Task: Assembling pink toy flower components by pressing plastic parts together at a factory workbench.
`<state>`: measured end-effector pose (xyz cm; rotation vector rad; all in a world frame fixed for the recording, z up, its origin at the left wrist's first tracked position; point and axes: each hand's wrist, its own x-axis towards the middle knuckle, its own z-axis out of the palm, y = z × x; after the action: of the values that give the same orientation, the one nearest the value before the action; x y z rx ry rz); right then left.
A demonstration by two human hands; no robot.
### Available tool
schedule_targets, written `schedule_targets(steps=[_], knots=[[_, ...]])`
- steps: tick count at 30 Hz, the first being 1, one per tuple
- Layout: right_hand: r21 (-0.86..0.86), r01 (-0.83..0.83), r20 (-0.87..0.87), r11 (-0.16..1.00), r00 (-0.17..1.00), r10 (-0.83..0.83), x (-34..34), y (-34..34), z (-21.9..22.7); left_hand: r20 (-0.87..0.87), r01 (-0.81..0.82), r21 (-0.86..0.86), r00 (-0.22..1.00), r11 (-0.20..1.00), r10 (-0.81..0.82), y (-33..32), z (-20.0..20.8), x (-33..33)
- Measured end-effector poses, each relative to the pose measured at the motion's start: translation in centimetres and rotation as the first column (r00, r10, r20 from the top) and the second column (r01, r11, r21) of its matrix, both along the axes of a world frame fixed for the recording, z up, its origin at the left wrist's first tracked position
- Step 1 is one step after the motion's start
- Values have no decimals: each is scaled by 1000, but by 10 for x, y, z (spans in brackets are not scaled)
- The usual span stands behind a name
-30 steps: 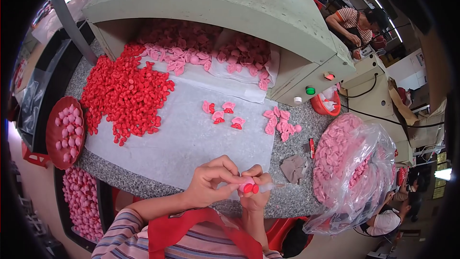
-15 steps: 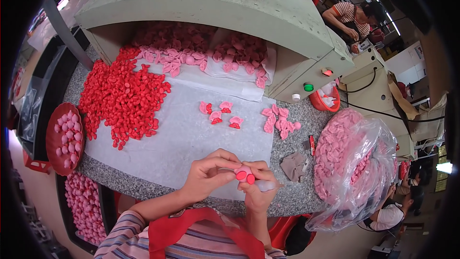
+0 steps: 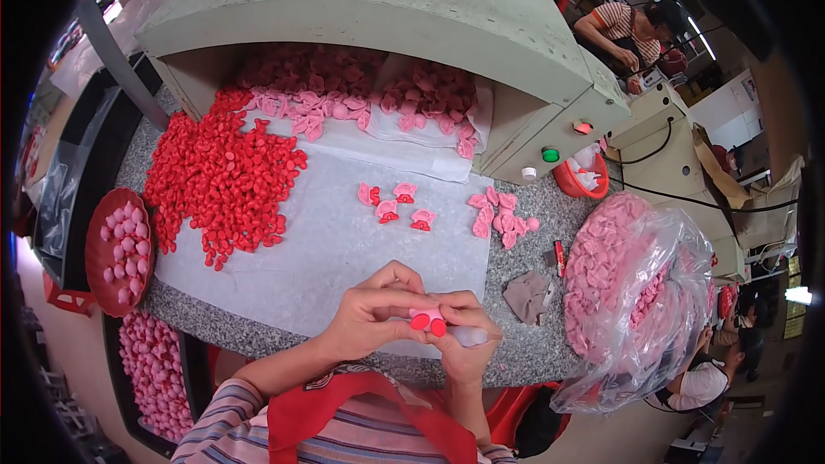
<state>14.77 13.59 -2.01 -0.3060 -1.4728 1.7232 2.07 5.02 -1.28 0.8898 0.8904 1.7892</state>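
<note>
Close to my body, both hands are closed on a small pink toy figure part (image 3: 430, 314) with two red oval feet facing me. My left hand (image 3: 365, 314) pinches it from the left side with thumb and fingers. My right hand (image 3: 467, 352) grips its right side and also keeps a translucent whitish bottle with a thin tip (image 3: 471, 336) tucked in the palm. Beyond my hands, several pink shell pieces with red feet (image 3: 404, 192) lie on the white sheet (image 3: 344, 266). To their right is a cluster of plain pink pieces (image 3: 507, 219).
A heap of red pieces (image 3: 228, 180) lies left, beside a red dish of pink balls (image 3: 96, 249). A pale green cabinet (image 3: 369, 13) with pink pieces inside stands behind. Right are a grey cloth (image 3: 527, 296) and a bulging plastic bag (image 3: 662, 309). Co-workers sit farther off.
The pink figure part has shifted slightly left and tilted between my fingers, so its red feet sit lower. Both hands keep their hold.
</note>
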Motion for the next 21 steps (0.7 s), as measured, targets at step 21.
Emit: schedule_targets(steps=[21], knots=[[218,422,528,880,707,-470,33,59,-67,715,370,-123,677,921,-176,-15,-3,-5]])
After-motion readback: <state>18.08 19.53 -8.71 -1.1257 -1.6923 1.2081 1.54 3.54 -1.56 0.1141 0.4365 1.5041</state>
